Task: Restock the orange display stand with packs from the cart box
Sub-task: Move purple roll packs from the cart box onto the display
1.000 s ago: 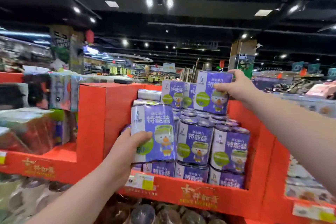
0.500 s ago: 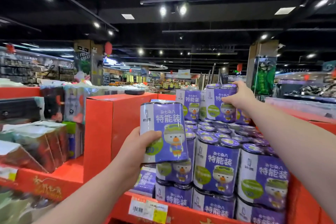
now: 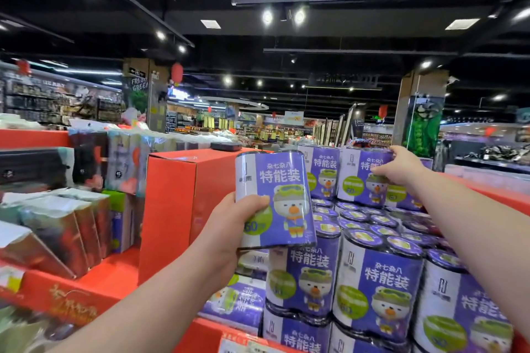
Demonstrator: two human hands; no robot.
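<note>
Left hand [image 3: 229, 226] grips glossy cylindrical pack [image 3: 275, 198] (seemingly film-wrapped).

Open air above the stacked purple packs [image 3: 378, 281]; orange divider wall [image 3: 172, 203] blocks their left side, a taller pack row [image 3: 322, 163] their rear.

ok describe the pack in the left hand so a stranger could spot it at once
Find the orange display stand with its stack of purple packs. At the stack's front left, the left hand grips one raised pack by its lower left side. Unlike its neighbours, it rests on nothing and is held up in the air, its cartoon mascot facing the camera.
</note>
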